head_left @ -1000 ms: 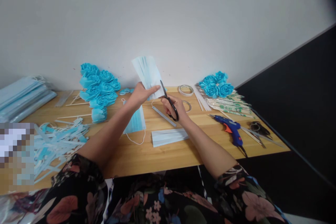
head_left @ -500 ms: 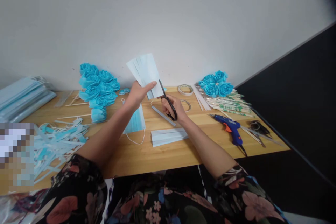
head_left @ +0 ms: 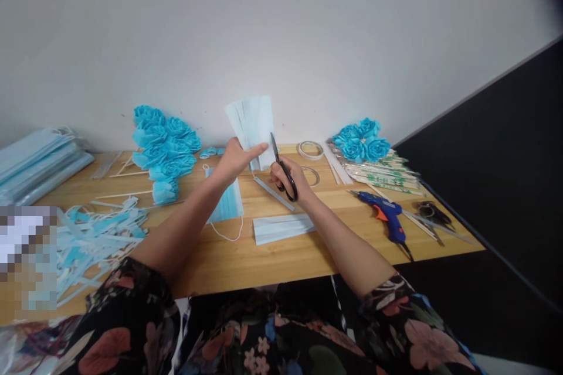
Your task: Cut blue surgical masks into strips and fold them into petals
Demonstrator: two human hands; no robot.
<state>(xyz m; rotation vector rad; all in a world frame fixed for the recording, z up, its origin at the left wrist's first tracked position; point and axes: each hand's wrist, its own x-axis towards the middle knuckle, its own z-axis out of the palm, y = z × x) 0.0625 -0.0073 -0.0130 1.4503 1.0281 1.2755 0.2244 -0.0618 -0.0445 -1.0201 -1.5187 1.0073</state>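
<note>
Fanned sheets of pale blue mask fabric (head_left: 254,123) stand upright in my left hand (head_left: 240,158), pinched with the thumb across their front. My right hand (head_left: 288,174) is closed round the black handles of a pair of scissors (head_left: 288,179). The blades point up, close along the right edge of the fabric; whether they touch it I cannot tell. Below my hands lie a blue face mask (head_left: 229,202) with ear loops, a narrow cut strip (head_left: 273,193) and a flat pale fabric piece (head_left: 281,228).
Blue fabric roses (head_left: 165,143) and a heap of cut strips (head_left: 99,240) lie left, near stacked masks (head_left: 39,158). On the right are tape rolls (head_left: 310,150), more roses (head_left: 363,140), wrapped sticks (head_left: 382,174) and a blue glue gun (head_left: 387,214). A wall stands behind the table.
The fabric sheets and my left hand have moved a little to the right and turned more upright. The scissors have shifted slightly and stay in my right hand.
</note>
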